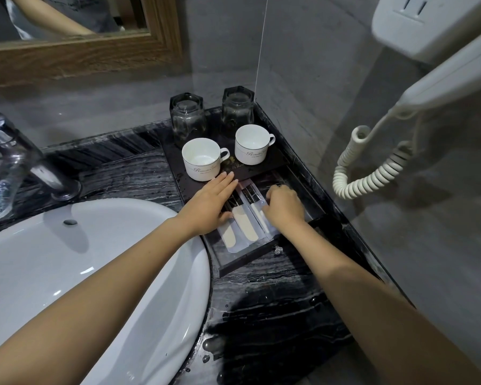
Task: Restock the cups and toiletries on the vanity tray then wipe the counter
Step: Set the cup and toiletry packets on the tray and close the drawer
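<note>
A dark vanity tray (243, 263) sits in the counter's right corner. At its back stand two upturned glass tumblers (188, 118) (238, 108), with two white mugs (202, 159) (252, 144) upright in front of them. Clear packets with combs (245, 226) and other toiletries lie in the tray's front compartment. My left hand (210, 202) lies flat, fingers spread, on the packets' left side. My right hand (285, 207) is curled over the packets' right side, fingers pressing a packet; its fingertips are hidden.
A white basin (67, 268) fills the left, with a chrome tap (14, 165) behind it. The black marble counter (275, 309) is wet with droplets. A wall hairdryer with coiled cord (372, 168) hangs at right. A framed mirror (81, 48) is on the back wall.
</note>
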Demonstrator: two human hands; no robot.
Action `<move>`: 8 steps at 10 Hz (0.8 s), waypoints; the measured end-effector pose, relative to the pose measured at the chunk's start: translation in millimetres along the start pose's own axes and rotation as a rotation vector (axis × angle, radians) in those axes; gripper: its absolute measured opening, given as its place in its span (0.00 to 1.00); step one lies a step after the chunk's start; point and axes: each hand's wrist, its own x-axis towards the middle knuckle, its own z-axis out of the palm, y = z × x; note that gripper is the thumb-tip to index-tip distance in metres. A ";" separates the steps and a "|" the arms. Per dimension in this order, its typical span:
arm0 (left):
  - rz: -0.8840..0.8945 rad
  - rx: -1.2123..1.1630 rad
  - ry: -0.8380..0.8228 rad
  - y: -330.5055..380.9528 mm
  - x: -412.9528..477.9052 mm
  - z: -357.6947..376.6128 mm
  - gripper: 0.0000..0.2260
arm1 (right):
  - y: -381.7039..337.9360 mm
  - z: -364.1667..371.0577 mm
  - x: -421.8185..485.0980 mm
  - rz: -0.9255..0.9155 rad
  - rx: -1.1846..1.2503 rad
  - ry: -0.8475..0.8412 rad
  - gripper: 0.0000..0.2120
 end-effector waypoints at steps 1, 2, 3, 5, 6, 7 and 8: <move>-0.001 0.007 0.002 0.4 0.3 0.6 0.34 | 2.2 1.4 -1.0 -0.153 -0.037 0.044 0.13; 0.001 0.009 0.004 0.5 0.4 0.0 0.34 | 0.1 4.7 0.3 -0.222 -0.047 -0.028 0.16; 0.002 0.007 -0.002 0.5 0.0 -0.4 0.34 | 0.5 7.7 3.9 -0.194 -0.019 -0.090 0.20; 0.006 0.010 0.003 0.0 -0.1 -0.5 0.34 | 7.6 8.2 7.7 -0.130 0.093 -0.135 0.23; 0.008 0.020 0.004 0.0 -0.2 0.5 0.34 | 9.2 7.0 8.7 -0.135 0.095 -0.165 0.23; 0.009 0.026 0.001 0.1 0.1 1.0 0.34 | 10.7 0.0 6.8 -0.143 0.166 -0.153 0.22; 0.007 0.044 -0.010 -0.1 0.4 0.6 0.35 | 17.0 -13.7 -6.9 -0.165 0.260 -0.072 0.18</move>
